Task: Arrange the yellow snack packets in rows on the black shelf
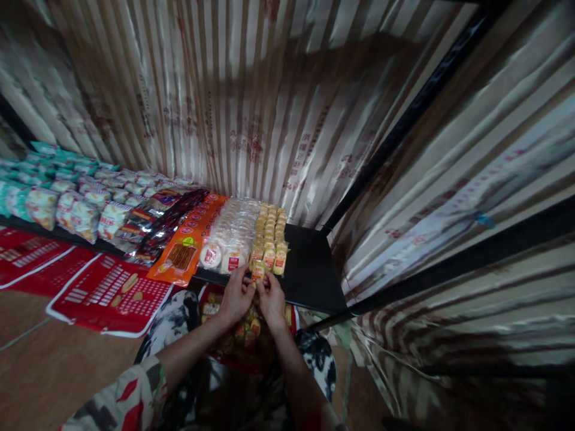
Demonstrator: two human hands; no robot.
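Note:
My left hand [238, 291] and my right hand [271, 297] meet at the front edge of a black shelf [314, 269]. Between their fingertips they pinch one small yellow snack packet [258, 270] with a red label, held upright. Just behind it stand rows of matching yellow packets [269, 233]. Left of those lie rows of clear-wrapped round white crackers [233, 239]. Below my hands, between my knees, sits an opened red bag [294, 320] with many loose yellow packets [247, 335] in it, partly hidden by my forearms.
Leftward along the shelf are an orange snack bag [184, 254], dark shiny packets [168, 224] and rows of white and green packets [74, 203]. Red printed bags [112, 293] lie on the floor below. Black frame bars [404, 114] and striped sheeting [269, 102] stand behind and at right.

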